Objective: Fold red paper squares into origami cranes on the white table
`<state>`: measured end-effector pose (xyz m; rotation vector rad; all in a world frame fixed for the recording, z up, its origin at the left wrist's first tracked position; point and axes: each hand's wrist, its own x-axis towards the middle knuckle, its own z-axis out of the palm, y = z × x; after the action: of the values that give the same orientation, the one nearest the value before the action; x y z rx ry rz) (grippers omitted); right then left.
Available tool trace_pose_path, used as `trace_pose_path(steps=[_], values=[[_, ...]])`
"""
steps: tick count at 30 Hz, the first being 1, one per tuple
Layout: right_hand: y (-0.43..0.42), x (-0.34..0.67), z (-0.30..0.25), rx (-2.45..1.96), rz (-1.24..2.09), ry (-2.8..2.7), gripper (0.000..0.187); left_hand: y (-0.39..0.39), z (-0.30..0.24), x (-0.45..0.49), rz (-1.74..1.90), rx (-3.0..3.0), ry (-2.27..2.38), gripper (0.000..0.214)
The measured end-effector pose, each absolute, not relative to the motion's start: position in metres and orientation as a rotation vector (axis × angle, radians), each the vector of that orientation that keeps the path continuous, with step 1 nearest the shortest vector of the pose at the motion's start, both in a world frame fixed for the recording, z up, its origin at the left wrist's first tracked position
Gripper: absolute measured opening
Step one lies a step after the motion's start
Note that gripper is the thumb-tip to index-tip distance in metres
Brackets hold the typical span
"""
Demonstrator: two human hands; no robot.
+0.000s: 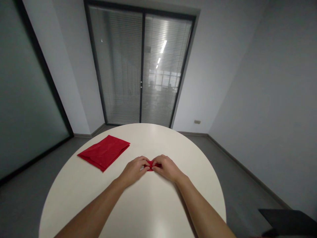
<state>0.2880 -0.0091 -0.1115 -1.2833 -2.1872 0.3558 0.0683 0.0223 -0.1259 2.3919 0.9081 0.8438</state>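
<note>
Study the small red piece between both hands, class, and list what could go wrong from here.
The left hand and right hand both pinch the small red piece, so uneven pulling might crease or tear it. The larger red folded piece lies unheld, one corner near the edge of the table, so a knock could shift it.
</note>
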Motion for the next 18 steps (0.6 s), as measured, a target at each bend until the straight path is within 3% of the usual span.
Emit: trace_pose_path(steps=[11,18], values=[[-0.0078,0.2941,-0.1121,-1.358,0.360,-2.163,0.008,0.0203,-0.1225,0.0683,0.849,2.385,1.019,0.015],[-0.0083,0.2924,-0.1139,-1.398,0.463,-2.094,0.027,0.0208,-0.1215,0.0689,0.842,2.324,1.082,0.016]])
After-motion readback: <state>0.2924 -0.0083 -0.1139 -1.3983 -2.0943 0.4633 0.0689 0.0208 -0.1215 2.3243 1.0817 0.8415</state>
